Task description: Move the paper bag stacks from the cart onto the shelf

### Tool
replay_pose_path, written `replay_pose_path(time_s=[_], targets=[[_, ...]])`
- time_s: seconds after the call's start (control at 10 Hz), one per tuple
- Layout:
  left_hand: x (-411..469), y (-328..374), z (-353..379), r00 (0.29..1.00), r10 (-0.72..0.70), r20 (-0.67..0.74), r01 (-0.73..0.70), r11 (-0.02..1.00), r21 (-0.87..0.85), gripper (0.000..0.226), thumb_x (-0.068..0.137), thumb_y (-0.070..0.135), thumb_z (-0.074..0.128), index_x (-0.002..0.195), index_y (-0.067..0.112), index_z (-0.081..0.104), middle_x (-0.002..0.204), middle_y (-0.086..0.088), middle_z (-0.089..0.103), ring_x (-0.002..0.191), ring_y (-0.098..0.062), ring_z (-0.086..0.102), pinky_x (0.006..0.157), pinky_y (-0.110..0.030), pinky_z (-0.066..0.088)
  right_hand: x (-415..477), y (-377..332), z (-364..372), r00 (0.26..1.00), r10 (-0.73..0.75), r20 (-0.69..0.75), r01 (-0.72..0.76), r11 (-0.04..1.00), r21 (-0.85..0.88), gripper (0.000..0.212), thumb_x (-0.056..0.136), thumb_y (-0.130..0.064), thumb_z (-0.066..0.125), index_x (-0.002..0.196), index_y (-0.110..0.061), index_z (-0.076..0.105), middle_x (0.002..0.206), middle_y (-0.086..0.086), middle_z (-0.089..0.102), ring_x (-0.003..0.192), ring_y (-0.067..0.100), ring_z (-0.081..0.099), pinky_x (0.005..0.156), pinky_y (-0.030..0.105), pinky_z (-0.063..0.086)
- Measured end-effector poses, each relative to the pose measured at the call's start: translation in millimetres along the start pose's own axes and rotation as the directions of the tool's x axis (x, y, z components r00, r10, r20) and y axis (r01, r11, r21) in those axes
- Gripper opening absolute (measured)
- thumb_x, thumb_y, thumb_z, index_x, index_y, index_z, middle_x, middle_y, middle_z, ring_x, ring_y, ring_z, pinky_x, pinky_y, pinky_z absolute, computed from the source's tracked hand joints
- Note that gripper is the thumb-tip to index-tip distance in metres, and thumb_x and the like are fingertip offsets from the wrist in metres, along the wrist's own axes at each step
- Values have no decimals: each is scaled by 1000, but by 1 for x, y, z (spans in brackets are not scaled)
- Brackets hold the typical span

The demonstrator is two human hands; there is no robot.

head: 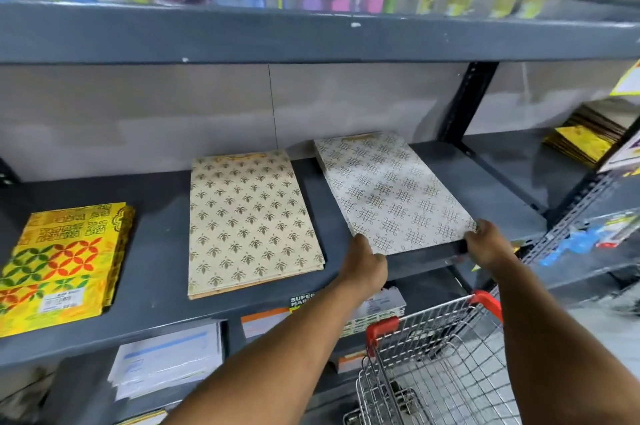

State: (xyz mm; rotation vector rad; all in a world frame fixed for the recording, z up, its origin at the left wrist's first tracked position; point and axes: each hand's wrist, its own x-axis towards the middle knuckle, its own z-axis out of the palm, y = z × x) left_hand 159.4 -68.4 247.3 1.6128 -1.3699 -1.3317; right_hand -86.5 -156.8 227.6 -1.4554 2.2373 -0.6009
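Three paper bag stacks lie flat on the grey middle shelf [159,251]. A yellow stack with red and green patterns [59,262] is at the left. A cream stack with gold leaf motifs [249,216] sits in the middle. A white stack with knot patterns [391,192] lies at the right, angled. My left hand [363,262] grips its near left corner and my right hand [485,244] grips its near right corner at the shelf's front edge. The wire cart [433,362] with red corners stands below my right arm; its visible part holds no stacks.
The top shelf [311,33] carries colourful bottles and yellow boxes. Below the middle shelf lie envelopes [166,359] and notebooks. A black upright post [467,102] divides the bays. More yellow stacks [581,140] sit in the right bay.
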Motion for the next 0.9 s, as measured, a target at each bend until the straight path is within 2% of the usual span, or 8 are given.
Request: replay_pose_path(time_s=[0.1, 0.2, 0.3, 0.4, 0.6, 0.7, 0.8, 0.9], targets=[[3, -2, 2, 1000, 3, -16, -2, 999, 35, 25, 88, 9, 36, 113, 11, 35, 111, -18, 49, 79, -21, 44, 57, -31, 35, 3, 2, 2, 1000, -5, -5, 5, 1000, -21, 32, 95, -14, 44, 123, 0, 52, 121, 32, 59, 110, 47, 56, 94, 45, 43], [9, -6, 6, 996, 33, -85, -25, 995, 94, 29, 88, 13, 53, 111, 12, 36, 103, -15, 52, 78, -23, 53, 55, -32, 42, 6, 5, 4, 998, -46, -34, 44, 998, -51, 31, 97, -15, 44, 122, 1, 52, 122, 33, 59, 110, 48, 56, 93, 45, 43], [16, -8, 6, 972, 61, -225, -25, 987, 160, 33, 83, 13, 66, 106, 13, 42, 97, -6, 56, 83, -24, 59, 58, -33, 47, 7, 8, 7, 994, -73, -83, 66, 995, -77, 29, 97, -16, 45, 119, 1, 54, 120, 34, 60, 108, 48, 57, 90, 44, 44], [21, -11, 1, 962, 62, -266, -4, 977, 212, 21, 84, 13, 66, 93, 15, 47, 80, 1, 54, 76, -23, 61, 58, -34, 50, 7, 8, 10, 989, -81, -120, 72, 994, -81, 32, 97, -17, 45, 124, -1, 55, 122, 33, 60, 110, 49, 57, 91, 45, 44], [27, -11, -5, 954, 105, -279, -22, 958, 285, 20, 83, 18, 70, 98, 9, 60, 93, -8, 68, 81, -22, 62, 66, -30, 50, 7, 5, 13, 980, -76, -182, 63, 995, -76, 34, 94, -15, 46, 124, -7, 59, 116, 31, 64, 105, 48, 60, 86, 45, 47], [25, -10, -6, 956, 98, -277, -19, 961, 277, 34, 84, 16, 69, 114, 6, 59, 105, -11, 67, 93, -24, 64, 75, -30, 51, 5, 3, 15, 976, -77, -204, 69, 997, -46, 31, 90, -10, 47, 117, -8, 63, 97, 26, 68, 95, 44, 61, 72, 36, 40], [25, -11, -6, 965, 98, -242, -38, 970, 241, 32, 84, 16, 68, 112, 6, 56, 104, -12, 66, 92, -27, 65, 75, -33, 56, 6, 2, 12, 979, -67, -191, 61, 997, -38, 30, 92, -12, 45, 116, -8, 61, 108, 28, 67, 97, 45, 60, 75, 38, 41], [13, -4, -3, 951, 195, -241, -106, 935, 340, 40, 91, 25, 58, 123, 3, 47, 121, -18, 56, 108, -33, 60, 85, -41, 53, -9, -10, 7, 930, -163, -329, 121, 982, -144, 22, 94, -20, 44, 105, -5, 55, 110, 28, 64, 103, 45, 58, 89, 49, 42]])
